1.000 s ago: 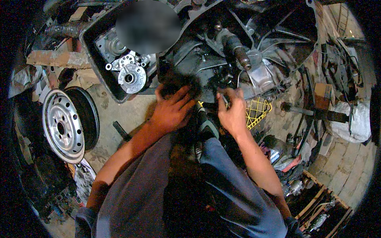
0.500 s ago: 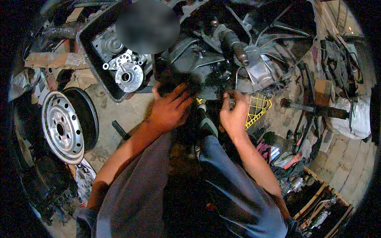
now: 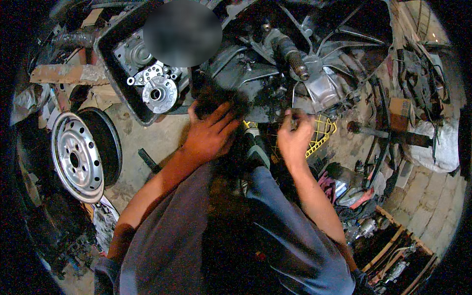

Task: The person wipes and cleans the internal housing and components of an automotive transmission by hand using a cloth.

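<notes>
My left hand (image 3: 209, 130) curls its fingers over a dark area at the lower edge of a black housing (image 3: 253, 81); what it grips is hidden in shadow. My right hand (image 3: 297, 130) is closed, with blurred fingertips, just below the housing's silver section (image 3: 319, 88); anything it holds is unclear. A splined shaft (image 3: 290, 56) sticks out from the housing. To the left, a black pan (image 3: 110, 59) holds silver machined parts (image 3: 160, 93). A blurred oval covers the pan's upper right.
A steel wheel (image 3: 78, 157) stands at left beside a rusty beam (image 3: 66, 73). A yellow grid crate (image 3: 322, 137) lies under the housing. At right are a shafted metal part (image 3: 408, 140), a white sack (image 3: 437, 157), a cardboard box (image 3: 400, 110) and a wooden crate (image 3: 403, 236) with metal parts.
My right hand has shifted slightly rightward along the housing's lower edge, its fingers moving and drawing closer together. My left hand stays in about the same place.
</notes>
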Tool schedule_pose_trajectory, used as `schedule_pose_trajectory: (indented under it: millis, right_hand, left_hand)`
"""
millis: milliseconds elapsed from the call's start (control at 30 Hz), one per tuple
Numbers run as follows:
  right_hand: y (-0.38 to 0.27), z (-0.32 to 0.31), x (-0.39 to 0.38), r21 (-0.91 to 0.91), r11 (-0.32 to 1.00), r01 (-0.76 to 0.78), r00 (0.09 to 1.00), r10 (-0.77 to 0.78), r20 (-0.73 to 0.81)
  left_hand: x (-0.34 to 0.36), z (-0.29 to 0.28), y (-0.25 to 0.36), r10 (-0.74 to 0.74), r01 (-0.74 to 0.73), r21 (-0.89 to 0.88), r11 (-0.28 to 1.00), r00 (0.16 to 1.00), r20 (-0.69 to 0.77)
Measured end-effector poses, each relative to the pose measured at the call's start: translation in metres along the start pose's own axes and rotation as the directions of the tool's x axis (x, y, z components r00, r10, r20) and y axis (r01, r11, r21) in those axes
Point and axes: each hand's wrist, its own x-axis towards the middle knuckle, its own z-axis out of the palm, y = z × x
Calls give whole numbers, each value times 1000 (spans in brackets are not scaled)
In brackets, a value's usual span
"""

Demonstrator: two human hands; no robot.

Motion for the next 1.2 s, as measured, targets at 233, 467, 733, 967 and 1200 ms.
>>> schedule_pose_trajectory:
  millis: [233, 467, 733, 967, 1200]
  right_hand:
    - [-11, -3, -11, 3, 1000, 14, 997, -14, 74]
    - [-18, -1, -21, 5, 991, 137, 976, -135, 172]
    - [-22, -15, -9, -198, 947, 251, 945, -195, 262]
    - [-6, -22, 6, -292, 905, 309, 938, -239, 252]
    - [-27, -24, -7, -227, 900, 372, 890, -277, 362]
  left_hand:
    - [4, 0, -1, -8, 7, -56, 998, 1000, -20]
    - [5, -2, 0, -20, 20, -26, 999, 999, -32]
    - [3, 7, 0, -18, 19, -48, 999, 999, 31]
    - [-2, 3, -1, -14, 16, -29, 999, 997, 69]
    - [1, -1, -1, -14, 12, -40, 999, 999, -40]
